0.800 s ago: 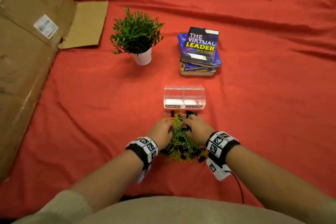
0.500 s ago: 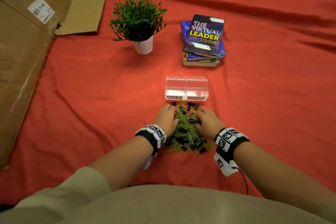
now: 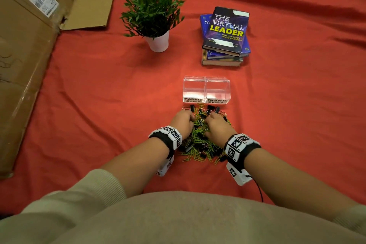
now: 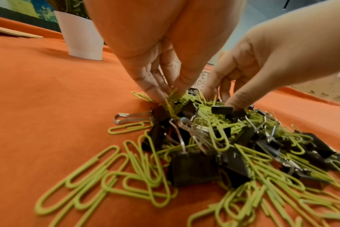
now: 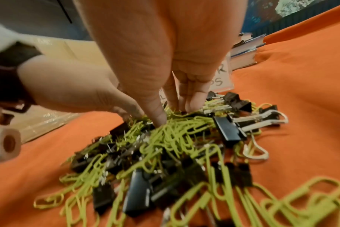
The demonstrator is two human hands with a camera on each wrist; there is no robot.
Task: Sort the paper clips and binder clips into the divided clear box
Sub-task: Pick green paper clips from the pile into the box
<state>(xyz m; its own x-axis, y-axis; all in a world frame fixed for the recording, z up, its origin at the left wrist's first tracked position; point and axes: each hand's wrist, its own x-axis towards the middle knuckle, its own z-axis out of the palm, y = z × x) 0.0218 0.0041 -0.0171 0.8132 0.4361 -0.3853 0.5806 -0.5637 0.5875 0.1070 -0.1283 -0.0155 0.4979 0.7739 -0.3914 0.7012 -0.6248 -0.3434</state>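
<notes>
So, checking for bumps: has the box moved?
No. The box sits just as far in front of the books as before; only the camera tilted.

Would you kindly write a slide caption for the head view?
Both hands, left and right, dig into a mixed clip pile before the empty divided clear box.

Both grips, the left hand [image 3: 183, 122] and right hand [image 3: 216, 126], rest side by side on the mixed pile of paper clips [image 3: 198, 144] and binder clips [image 3: 211, 108]. Just beyond their fingertips stands the divided clear box [image 3: 206, 90]. Farther behind, the potted plant [image 3: 152, 18] stands to the left and the stack of books [image 3: 225, 35] to the right.
</notes>
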